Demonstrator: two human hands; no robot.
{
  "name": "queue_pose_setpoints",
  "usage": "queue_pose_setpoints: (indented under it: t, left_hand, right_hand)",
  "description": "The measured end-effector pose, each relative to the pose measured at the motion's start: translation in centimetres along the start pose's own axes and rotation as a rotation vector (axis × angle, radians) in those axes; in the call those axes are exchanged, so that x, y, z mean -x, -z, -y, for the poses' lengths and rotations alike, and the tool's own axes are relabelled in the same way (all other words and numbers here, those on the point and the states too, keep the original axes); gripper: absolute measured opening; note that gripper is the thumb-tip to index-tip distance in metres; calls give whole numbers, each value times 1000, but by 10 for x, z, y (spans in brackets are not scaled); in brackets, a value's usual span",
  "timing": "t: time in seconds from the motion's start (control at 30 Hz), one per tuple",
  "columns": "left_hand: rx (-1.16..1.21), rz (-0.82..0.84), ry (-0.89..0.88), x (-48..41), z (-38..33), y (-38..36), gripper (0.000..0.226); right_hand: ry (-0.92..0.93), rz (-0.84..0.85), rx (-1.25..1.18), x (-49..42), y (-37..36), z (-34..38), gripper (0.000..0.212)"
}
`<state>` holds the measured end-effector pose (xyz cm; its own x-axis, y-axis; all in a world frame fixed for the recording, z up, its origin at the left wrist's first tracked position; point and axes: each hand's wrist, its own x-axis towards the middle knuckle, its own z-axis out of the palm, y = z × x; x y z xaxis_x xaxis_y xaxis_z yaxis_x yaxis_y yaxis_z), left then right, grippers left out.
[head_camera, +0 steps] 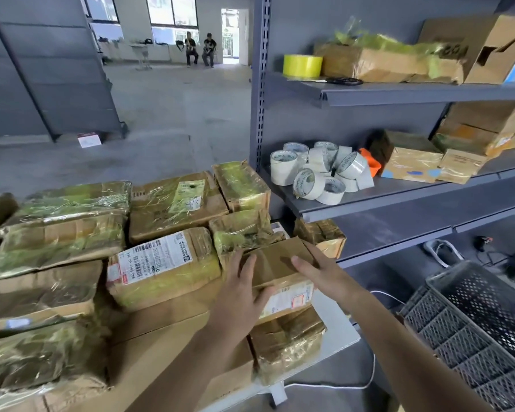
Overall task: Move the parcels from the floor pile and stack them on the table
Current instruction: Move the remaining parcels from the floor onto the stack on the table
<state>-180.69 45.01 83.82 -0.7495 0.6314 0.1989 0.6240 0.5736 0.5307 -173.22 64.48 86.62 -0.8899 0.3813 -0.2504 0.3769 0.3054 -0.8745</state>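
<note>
A brown cardboard parcel (280,272) with a white label lies on top of another taped parcel (286,343) at the right end of the white table (336,331). My left hand (241,295) rests on its left side, fingers spread and straight, thumb against the front face. My right hand (318,272) lies on its right top edge, fingers extended. Several more taped parcels (164,263) are stacked across the table to the left. The floor pile is out of view.
A grey metal shelf rack (399,93) stands right of the table with white tape rolls (318,173), a yellow tape roll (302,65), scissors and boxes. Grey plastic crates (473,328) sit low at the right. Two people sit far across the open floor.
</note>
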Motion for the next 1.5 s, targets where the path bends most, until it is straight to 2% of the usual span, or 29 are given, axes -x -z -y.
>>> queue_pose_setpoints:
  t: [0.07,0.13,0.27,0.43,0.53,0.97,1.1,1.27,1.5]
  left_hand:
    - [-82,-13,-19,5,1,-2,80]
    - [-68,-17,0,9,1,-2,82]
    - [6,-23,21,11,7,1,88]
    - [14,-23,-19,17,4,4,90]
    - [17,-28,-25,21,1,5,91]
    - [-4,-42,18,32,-8,21,82]
    - [10,-74,36,40,-8,36,75]
    - [1,-194,68,68,5,73,66]
    - [-25,-412,158,174,55,152,55]
  right_hand:
    - [-39,30,2,0,1,0,52]
    - [-19,18,1,2,0,1,53]
    - [92,-131,87,3,-3,9,63]
    - [180,-164,313,2,-10,15,57]
    - [204,-219,364,5,-13,12,53]
    - [541,-423,499,14,-29,30,41]
    - [630,-372,547,24,-49,53,42]
    - [676,-245,574,44,-89,83,43]
    - [814,-39,549,98,-202,137,43]
